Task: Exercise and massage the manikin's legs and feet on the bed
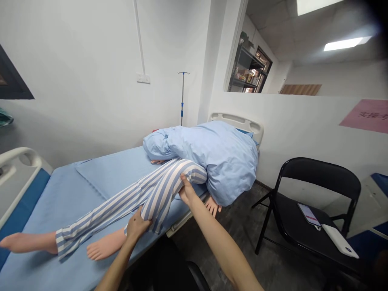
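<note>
A training manikin in blue-and-white striped trousers [163, 188] lies on the bed, one knee bent up and the other leg stretched out. My left hand [138, 224] is wrapped round the shin of the bent leg, just above its bare foot [106, 245]. Behind that same knee, my right hand [186, 192] grips with the thumb on the striped cloth; its other fingers are partly hidden. The straight leg ends in a second bare foot [28, 243] near the footboard. A light blue quilt [209, 157] covers the upper body, and a manikin hand [214, 206] hangs out below it.
The bed [100, 178] has a blue sheet, a footboard [27, 161] and a headboard [239, 119]. An IV pole [182, 95] stands behind it. To the right, a black folding chair [306, 226] carries a phone [309, 214] and a white device [340, 241].
</note>
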`<state>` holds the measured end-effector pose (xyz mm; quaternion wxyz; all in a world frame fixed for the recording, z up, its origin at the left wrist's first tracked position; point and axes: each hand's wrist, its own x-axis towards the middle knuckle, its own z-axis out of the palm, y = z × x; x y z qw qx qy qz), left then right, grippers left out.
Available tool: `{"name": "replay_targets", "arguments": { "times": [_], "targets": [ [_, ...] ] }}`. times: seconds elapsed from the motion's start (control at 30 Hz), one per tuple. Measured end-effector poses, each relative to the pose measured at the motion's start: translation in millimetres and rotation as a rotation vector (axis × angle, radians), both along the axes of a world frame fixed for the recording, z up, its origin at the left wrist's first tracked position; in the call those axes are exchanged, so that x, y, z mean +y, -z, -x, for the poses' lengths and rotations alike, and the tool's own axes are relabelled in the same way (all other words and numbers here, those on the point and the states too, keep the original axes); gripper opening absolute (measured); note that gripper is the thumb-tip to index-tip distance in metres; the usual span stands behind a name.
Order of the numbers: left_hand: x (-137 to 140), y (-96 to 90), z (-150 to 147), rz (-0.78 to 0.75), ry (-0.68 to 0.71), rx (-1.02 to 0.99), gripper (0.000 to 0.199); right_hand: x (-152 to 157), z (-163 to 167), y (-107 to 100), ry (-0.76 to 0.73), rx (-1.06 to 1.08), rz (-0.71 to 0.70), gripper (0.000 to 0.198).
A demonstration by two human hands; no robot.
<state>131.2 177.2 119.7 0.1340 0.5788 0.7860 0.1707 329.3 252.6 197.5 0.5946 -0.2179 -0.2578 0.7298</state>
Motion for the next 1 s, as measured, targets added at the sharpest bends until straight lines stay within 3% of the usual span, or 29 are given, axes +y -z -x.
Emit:
{"name": "replay_targets", "arguments": {
  "times": [0.27,0.63,0.8,1.0],
  "targets": [
    [17.8,32.4,4.0,-0.039,0.021,-0.095,0.046,7.1,12.7,21.3,0.083,-0.068,-0.033,0.050],
    [16.2,39.7,20.3,-0.047,0.100,-0.107,0.046,7.7,22.2,23.8,0.094,-0.093,-0.028,0.047],
    [-3.1,38.2,48.4,-0.005,0.113,-0.023,0.052,-4.8,32.6,38.2,-0.006,-0.082,0.020,0.044],
    [-50.8,29.5,96.7,0.098,0.087,0.116,0.051,-33.4,68.4,72.1,-0.180,0.000,0.134,0.050]
  ]
}}
